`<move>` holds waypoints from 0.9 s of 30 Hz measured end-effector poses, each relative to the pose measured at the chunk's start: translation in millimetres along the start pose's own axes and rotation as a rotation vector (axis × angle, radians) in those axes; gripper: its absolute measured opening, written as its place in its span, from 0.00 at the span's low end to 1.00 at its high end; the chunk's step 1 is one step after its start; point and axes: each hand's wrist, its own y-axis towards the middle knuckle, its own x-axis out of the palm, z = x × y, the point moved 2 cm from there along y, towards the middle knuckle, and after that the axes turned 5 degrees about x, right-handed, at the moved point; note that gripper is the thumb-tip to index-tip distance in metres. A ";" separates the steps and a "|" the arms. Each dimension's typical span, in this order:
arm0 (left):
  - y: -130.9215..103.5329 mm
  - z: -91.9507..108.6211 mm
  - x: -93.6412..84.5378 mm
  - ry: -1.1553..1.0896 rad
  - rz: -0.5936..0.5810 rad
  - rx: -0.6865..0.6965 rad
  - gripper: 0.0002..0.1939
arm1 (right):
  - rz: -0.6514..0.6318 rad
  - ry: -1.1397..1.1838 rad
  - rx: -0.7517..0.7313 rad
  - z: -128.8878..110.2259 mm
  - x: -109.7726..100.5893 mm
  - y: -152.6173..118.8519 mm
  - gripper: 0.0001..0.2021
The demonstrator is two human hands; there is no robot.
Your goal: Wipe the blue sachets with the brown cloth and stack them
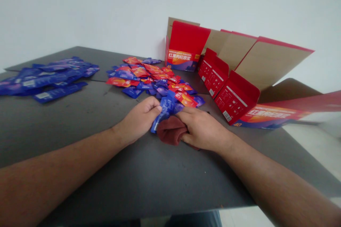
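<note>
My left hand (145, 115) pinches the left edge of a blue sachet (167, 103), thumb on top. The sachet stands tilted in front of me, with pale print on its face. In my right hand (204, 127) is a bunched brown cloth (172, 130), pressed close to the sachet's lower right side and covering part of it. Some fingertips of my right hand are hidden behind the cloth. Just beyond both hands lies a mixed heap of red and blue sachets (151, 74).
A pile of blue sachets (53, 74) lies at the left of the dark table (128, 181). Open red boxes stand along the right: one at the back (183, 48), others (237, 95) nearer, lids raised. A white wall (106, 10) rises behind.
</note>
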 end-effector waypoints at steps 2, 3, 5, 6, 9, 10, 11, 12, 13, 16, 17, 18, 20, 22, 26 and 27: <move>-0.3 1.1 0.0 -0.011 -0.005 -0.010 0.10 | 0.001 -0.001 -0.007 -0.8 0.0 -0.6 0.10; -0.3 1.4 -0.1 -0.008 -0.006 -0.013 0.11 | 0.018 -0.004 0.014 0.1 -0.2 -0.6 0.09; 0.1 1.4 -0.3 0.002 -0.003 -0.019 0.11 | 0.056 -0.013 0.070 3.5 -0.7 0.1 0.09; 0.4 1.2 -0.3 0.005 0.001 -0.024 0.11 | 0.069 -0.016 0.092 5.2 -0.9 0.6 0.09; 0.8 0.6 -0.3 0.006 0.020 -0.030 0.11 | 0.072 -0.014 0.098 6.6 -0.7 1.3 0.09; 0.8 0.6 -0.1 0.004 0.025 -0.028 0.11 | 0.061 -0.012 0.076 5.5 -0.4 1.2 0.08; 0.7 0.8 -0.1 0.005 0.032 -0.025 0.11 | 0.046 -0.007 0.049 3.9 0.0 0.9 0.08; 0.5 1.1 -0.2 0.010 0.042 -0.022 0.11 | 0.030 -0.004 0.022 2.2 0.4 0.5 0.07; 0.4 1.3 -0.4 0.015 0.052 -0.020 0.10 | 0.020 -0.003 0.004 0.7 0.8 0.1 0.07; 0.5 0.9 -1.7 0.043 0.077 -0.021 0.10 | 0.057 -0.027 0.043 0.9 0.4 -0.4 0.09; 0.7 0.3 -2.0 0.049 0.081 -0.021 0.10 | 0.081 -0.038 0.071 2.0 0.0 -0.3 0.09; 0.9 -0.6 -2.2 0.052 0.083 -0.020 0.10 | 0.103 -0.045 0.098 3.2 -0.4 -0.1 0.09; 1.6 -3.0 -2.1 0.040 0.089 -0.017 0.10 | 0.117 -0.047 0.122 4.4 -0.4 0.3 0.09; 2.3 -5.7 -1.5 0.001 0.105 -0.010 0.10 | 0.082 -0.039 0.083 2.8 0.9 0.5 0.08; 3.2 -8.3 -0.3 -0.062 0.142 0.004 0.10 | 0.018 -0.028 -0.023 -1.3 3.6 -0.1 0.07; 3.3 -8.2 -0.2 -0.060 0.150 0.000 0.10 | 0.034 -0.032 -0.009 -0.3 3.6 0.1 0.07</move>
